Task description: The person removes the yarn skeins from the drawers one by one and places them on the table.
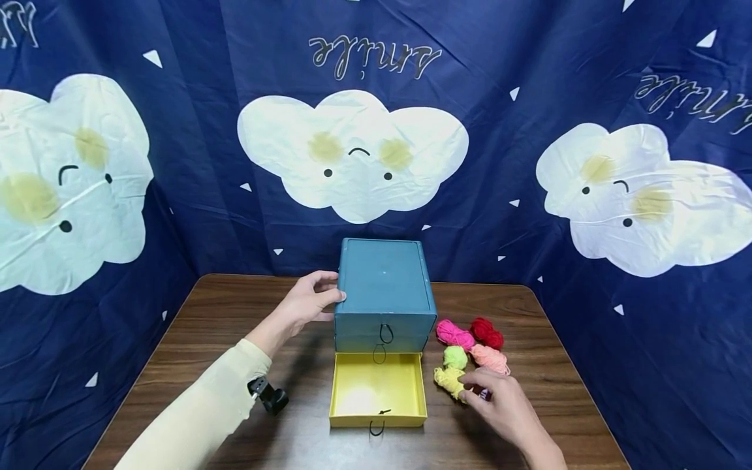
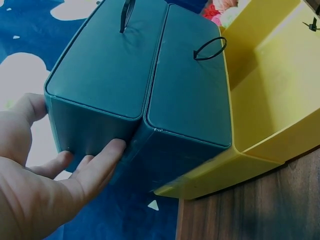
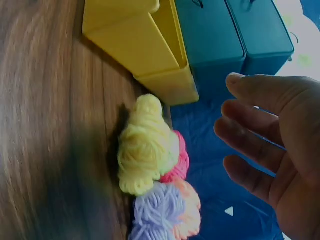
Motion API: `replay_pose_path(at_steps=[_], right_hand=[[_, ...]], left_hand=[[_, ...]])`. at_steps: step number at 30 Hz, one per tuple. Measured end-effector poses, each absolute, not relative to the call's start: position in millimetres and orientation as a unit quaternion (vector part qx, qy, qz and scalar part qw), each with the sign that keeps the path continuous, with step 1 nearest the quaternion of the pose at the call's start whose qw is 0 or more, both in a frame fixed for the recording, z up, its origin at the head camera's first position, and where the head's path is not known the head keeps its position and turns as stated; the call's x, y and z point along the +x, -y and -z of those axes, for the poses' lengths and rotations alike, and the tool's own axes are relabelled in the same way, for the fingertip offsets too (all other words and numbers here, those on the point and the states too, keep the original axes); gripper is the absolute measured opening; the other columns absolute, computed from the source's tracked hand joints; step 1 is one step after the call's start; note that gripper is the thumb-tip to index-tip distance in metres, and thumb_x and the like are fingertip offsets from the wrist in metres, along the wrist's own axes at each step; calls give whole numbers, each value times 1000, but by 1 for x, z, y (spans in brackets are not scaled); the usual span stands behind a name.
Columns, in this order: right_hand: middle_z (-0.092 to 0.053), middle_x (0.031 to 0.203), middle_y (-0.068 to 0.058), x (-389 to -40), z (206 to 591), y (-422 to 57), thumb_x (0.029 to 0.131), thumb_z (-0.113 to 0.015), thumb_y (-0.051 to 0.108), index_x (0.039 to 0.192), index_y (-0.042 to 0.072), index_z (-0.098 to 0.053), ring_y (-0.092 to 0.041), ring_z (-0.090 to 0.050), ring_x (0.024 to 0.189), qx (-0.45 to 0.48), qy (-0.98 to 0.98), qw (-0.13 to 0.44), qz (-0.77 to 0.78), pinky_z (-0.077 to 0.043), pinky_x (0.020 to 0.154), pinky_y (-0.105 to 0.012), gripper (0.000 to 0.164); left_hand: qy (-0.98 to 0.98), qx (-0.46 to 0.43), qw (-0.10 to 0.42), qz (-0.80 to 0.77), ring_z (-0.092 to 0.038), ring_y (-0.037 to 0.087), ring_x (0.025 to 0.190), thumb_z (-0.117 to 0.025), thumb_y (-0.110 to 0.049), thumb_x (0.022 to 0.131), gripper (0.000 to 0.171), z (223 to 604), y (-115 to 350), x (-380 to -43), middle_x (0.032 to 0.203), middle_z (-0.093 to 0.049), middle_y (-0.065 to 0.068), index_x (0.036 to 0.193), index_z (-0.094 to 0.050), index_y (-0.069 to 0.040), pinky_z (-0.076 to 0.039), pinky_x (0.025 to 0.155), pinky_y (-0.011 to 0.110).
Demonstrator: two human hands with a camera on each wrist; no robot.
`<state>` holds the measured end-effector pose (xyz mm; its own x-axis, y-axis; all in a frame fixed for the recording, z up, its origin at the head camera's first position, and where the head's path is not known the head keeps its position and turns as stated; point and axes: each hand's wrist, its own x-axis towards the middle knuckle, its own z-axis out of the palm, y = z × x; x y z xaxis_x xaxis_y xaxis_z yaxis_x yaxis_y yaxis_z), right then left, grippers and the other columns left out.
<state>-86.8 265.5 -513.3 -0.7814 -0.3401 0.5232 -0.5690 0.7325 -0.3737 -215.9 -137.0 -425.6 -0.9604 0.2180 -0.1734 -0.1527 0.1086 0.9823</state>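
My left hand (image 1: 302, 303) rests against the left side of a blue drawer box (image 1: 384, 281), thumb at its top edge and fingertips (image 2: 116, 145) on the side wall. The box's lowest drawer, a yellow drawer (image 1: 352, 421), is pulled out and has nothing in it. My right hand (image 1: 502, 405) hovers over small yarn skeins right of the drawer, fingers loosely bent and apart, holding nothing. Nearest to it are a yellow skein (image 1: 448, 380) and a lavender skein (image 3: 157, 212), which the hand largely hides in the head view.
Behind these lie a lime skein (image 1: 455, 357), a peach skein (image 1: 491, 358), a magenta skein (image 1: 455, 335) and a red skein (image 1: 487, 333). Black loops serve as drawer pulls. A blue curtain (image 1: 493, 254) with clouds surrounds the wooden table (image 1: 235, 326).
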Motion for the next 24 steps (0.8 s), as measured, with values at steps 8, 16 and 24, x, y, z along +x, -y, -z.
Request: replay_pose_path(at_steps=[8, 16, 24], right_hand=[[-76, 95, 11, -80, 515, -245, 74, -91, 10, 98, 23, -78, -4, -70, 85, 286, 893, 203, -283, -52, 75, -16, 30], [-75, 92, 10, -76, 512, -230, 81, -87, 14, 103, 24, -77, -2, -66, 81, 313, 878, 175, -318, -54, 69, -21, 26], [-75, 93, 11, -74, 512, -217, 83, -86, 17, 106, 23, -78, 1, -64, 79, 338, 864, 153, -340, -53, 66, -18, 25]], left_hand=[[-732, 21, 140, -666, -60, 30, 120, -70, -16, 95, 67, 424, 137, -216, 148, -46, 21, 154, -39, -5, -59, 92, 48], [-734, 15, 139, -665, -61, 30, 118, -72, -13, 95, 65, 425, 137, -216, 148, -47, 22, 152, -41, -4, -60, 90, 47], [-737, 10, 141, -661, -63, 28, 115, -72, -12, 94, 63, 425, 137, -217, 147, -48, 21, 150, -43, -6, -60, 89, 46]])
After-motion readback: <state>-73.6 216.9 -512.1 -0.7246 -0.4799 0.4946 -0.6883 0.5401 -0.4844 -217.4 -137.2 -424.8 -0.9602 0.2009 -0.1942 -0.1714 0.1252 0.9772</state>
